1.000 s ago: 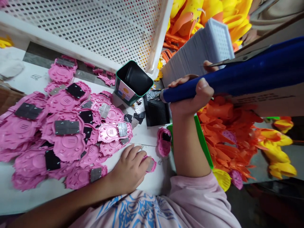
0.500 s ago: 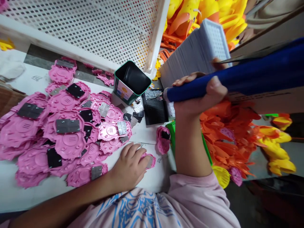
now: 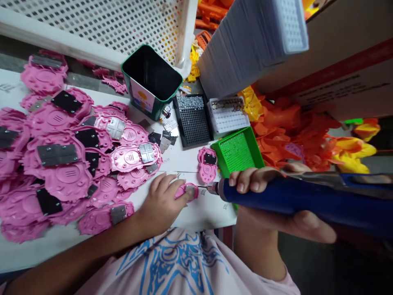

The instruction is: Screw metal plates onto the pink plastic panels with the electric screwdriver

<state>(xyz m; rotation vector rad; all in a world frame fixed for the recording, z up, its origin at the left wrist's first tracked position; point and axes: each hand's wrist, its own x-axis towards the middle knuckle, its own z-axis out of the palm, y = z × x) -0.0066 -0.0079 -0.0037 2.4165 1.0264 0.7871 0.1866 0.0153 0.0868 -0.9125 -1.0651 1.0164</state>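
My left hand [image 3: 166, 203] rests on the white tabletop and holds down a small pink plastic part [image 3: 195, 193] with its thumb and fingertips. A grey plate lies on that part, partly hidden by my thumb. My right hand [image 3: 264, 188] is wrapped round a blue electric screwdriver [image 3: 288, 200], held nearly level. Its thin bit reaches the right edge of the pink part; I cannot tell whether a screw is on the tip. Just beyond lies another pink part with a black plate [image 3: 207, 165]. A black perforated tray [image 3: 196, 133] holds many small silver screws at its far end.
Pink parts with metal plates [image 3: 58, 176] are heaped at left. Behind stand a dark green bin [image 3: 144, 98], a white perforated crate [image 3: 101, 28] and a tall white stack [image 3: 242, 45]. A green tray [image 3: 241, 151] and orange plastic pieces [image 3: 279, 131] lie at right.
My right hand has brought the screwdriver from the screw tray down and towards me, to the pink part. My left hand stays on that part. The view has shifted.
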